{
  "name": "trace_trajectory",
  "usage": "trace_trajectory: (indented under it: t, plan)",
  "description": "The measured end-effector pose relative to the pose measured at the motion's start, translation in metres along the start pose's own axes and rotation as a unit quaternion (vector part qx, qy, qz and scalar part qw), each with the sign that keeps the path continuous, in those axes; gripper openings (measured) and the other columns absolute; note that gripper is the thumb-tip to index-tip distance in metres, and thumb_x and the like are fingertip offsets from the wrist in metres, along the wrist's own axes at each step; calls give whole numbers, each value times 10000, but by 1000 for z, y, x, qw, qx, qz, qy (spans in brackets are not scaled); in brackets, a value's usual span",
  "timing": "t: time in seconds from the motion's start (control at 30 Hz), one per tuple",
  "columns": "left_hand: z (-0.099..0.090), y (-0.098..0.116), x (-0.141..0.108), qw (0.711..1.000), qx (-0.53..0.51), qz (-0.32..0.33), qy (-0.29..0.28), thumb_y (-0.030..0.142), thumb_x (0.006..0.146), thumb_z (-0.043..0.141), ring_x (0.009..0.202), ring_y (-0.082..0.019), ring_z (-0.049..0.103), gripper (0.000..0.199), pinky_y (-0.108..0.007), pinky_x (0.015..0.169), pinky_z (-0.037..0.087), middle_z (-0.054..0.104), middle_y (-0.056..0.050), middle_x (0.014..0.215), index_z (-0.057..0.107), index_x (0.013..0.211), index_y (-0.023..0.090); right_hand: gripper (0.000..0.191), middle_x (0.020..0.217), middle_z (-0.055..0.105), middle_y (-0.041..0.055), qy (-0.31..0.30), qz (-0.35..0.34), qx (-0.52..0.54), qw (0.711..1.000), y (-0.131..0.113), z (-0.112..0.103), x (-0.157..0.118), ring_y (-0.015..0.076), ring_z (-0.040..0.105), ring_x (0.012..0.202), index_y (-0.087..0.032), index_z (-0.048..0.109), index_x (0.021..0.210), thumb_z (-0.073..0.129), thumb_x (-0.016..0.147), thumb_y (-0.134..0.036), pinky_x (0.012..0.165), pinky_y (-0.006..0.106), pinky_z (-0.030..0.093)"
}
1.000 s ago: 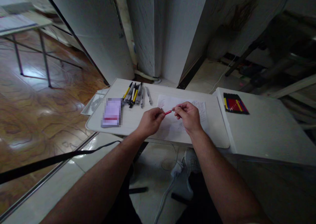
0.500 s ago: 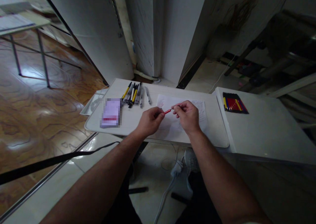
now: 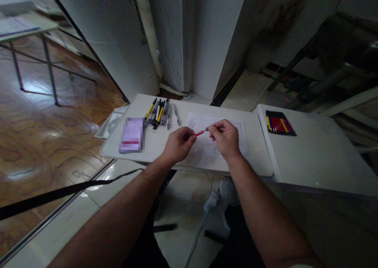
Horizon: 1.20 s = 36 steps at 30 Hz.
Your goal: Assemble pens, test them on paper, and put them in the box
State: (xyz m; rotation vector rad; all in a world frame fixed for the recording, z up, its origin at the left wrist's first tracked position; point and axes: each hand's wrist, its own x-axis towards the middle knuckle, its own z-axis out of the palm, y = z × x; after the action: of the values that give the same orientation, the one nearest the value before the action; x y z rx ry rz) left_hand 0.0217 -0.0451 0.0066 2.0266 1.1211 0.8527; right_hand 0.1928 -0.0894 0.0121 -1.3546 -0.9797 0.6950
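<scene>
Over a sheet of paper with handwriting [image 3: 203,158], my left hand [image 3: 179,144] pinches a red pen barrel [image 3: 199,133] between thumb and fingers. My right hand [image 3: 226,136] is closed on a thin rod [image 3: 206,130] in line with the barrel's right end; it looks like a pen refill. A dark end of it shows above the right fingers. Whether the rod sits inside the barrel is too small to tell. Left of the paper lies a bunch of yellow, black, white and clear pens [image 3: 158,112], with one clear pen [image 3: 176,114] apart from them.
A pale phone-like object [image 3: 131,135], blurred out, lies at the left of the white table [image 3: 159,152]. On the white surface to the right is a row of black-ended pens [image 3: 280,123] in red, yellow and blue. A black strap [image 3: 73,189] crosses the lower left.
Both hands stay nearly in place, with the red barrel and the thin rod still held end to end. The view has shifted slightly.
</scene>
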Motion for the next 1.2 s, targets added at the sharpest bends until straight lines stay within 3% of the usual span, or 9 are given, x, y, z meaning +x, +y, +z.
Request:
trace_trajectory:
  t: [0.2, 0.53, 0.97, 1.1, 1.2]
  plan:
    - [1, -1, 0, 1000, 4, 7, 10, 271, 803, 628, 627, -126, 550, 101, -251, 607, 434, 646, -5, 716, 656, 817, 175, 159, 704, 697, 12, 0, -9, -22, 1000, 0, 0, -2, 111, 595, 553, -190, 598, 771, 690, 760, -319, 511, 230, 458]
    - [-1, -1, 0, 1000, 9, -5, 1, 267, 795, 611, 655, -135, 572, 95, -259, 637, 459, 667, -15, 756, 646, 807, 179, 190, 722, 712, 16, -34, 55, 78, 995, 1, 6, -5, 98, 578, 536, -189, 577, 760, 703, 736, -329, 463, 207, 433]
    - [-2, -6, -1, 998, 10, 8, -69, 240, 762, 613, 717, -153, 602, 149, -269, 681, 462, 701, -23, 806, 690, 874, 178, 215, 802, 734, 41, -51, 70, 63, 994, -2, 12, -7, 105, 606, 575, -170, 663, 863, 702, 724, -330, 478, 206, 441]
    - [-7, -8, 1, 998, 19, -29, -45, 257, 755, 628, 672, -144, 590, 109, -262, 637, 445, 682, -13, 752, 661, 826, 181, 264, 853, 741, 58, -42, 55, 16, 997, 5, 9, -1, 123, 627, 621, -161, 689, 918, 690, 745, -360, 503, 222, 459]
    - [-10, -11, 3, 997, 6, -71, -11, 281, 748, 644, 643, -137, 585, 117, -258, 611, 438, 668, -7, 729, 632, 811, 183, 215, 868, 746, 56, -46, 27, -113, 992, 17, 8, 2, 142, 655, 708, -162, 713, 924, 663, 761, -293, 644, 267, 516]
